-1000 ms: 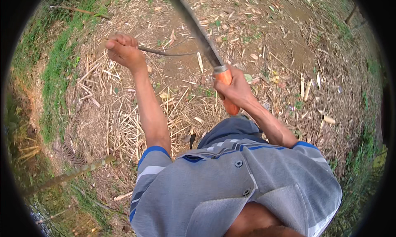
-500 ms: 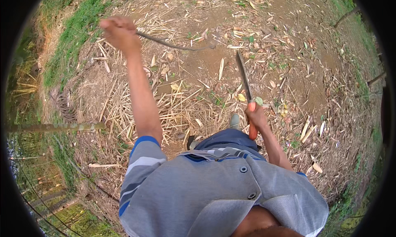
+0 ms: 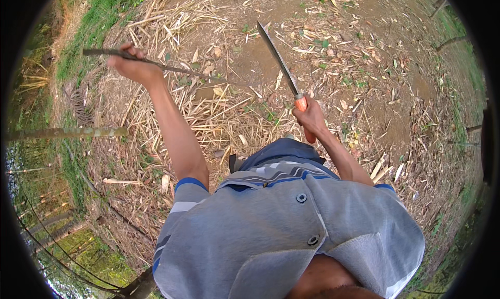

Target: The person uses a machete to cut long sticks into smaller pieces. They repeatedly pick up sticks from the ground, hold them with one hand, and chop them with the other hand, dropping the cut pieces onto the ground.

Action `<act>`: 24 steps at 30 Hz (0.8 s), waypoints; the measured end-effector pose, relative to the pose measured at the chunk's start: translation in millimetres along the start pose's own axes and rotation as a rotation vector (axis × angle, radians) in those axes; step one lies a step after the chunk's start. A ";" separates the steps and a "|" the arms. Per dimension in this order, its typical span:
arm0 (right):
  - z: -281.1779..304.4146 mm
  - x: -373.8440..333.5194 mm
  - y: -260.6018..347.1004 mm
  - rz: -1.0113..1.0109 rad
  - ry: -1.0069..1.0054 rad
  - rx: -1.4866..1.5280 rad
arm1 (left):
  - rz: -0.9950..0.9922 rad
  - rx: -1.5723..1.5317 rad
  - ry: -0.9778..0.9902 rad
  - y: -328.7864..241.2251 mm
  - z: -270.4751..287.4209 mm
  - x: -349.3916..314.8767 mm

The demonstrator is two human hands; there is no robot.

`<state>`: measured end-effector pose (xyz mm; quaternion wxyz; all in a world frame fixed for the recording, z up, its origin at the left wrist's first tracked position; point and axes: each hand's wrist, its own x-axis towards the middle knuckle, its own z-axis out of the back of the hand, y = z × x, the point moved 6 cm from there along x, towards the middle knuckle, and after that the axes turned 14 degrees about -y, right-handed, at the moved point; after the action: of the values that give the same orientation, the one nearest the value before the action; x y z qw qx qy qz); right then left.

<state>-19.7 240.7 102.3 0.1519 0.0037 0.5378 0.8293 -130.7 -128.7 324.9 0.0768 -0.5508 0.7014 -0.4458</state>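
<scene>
Stick-trimming w/ machete: left hand [image 3: 131, 65] fist-closed round thin stick [image 3: 172, 69], right hand [image 3: 311, 116] clenched on orange handle of machete [image 3: 280, 64].

Stick runs out to the right of my left fist, tip nearing the blade, which points up and away from the right grip. I'd judge a good cut needs the edge angled away from the left fist, striking well out along the stick, arm kept clear. Underfoot: bare dirt [image 3: 255, 59] strewn w/ dry cane litter [image 3: 208, 116]; grass [image 3: 99, 17] left of the grip, bamboo pole [image 3: 67, 133] below it.
</scene>
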 end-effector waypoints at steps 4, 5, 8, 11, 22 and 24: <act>-4.4 30.9 40.6 0.190 0.023 0.058 | -0.207 0.306 0.147 -29.9 -28.7 8.3; 0.3 31.8 67.9 0.187 0.052 0.103 | -0.242 0.357 0.186 -30.7 -34.9 14.3; 6.0 46.1 115.5 0.248 0.054 0.249 | -0.372 0.421 0.114 -37.4 -53.9 25.5; 15.1 50.0 157.4 0.416 -0.047 0.348 | -0.519 0.591 0.068 -27.4 -67.6 56.2; -25.5 18.2 -266.5 0.297 0.168 -0.427 | -0.553 0.671 0.087 -133.6 -81.4 206.6; 1.1 -3.5 -320.4 -0.443 0.334 -0.458 | -0.509 0.698 0.084 -152.9 -62.7 235.9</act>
<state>63.3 361.0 -182.9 0.2349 -0.2826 0.3431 0.8645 -150.6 -292.5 560.9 0.1175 -0.6286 0.3530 -0.6830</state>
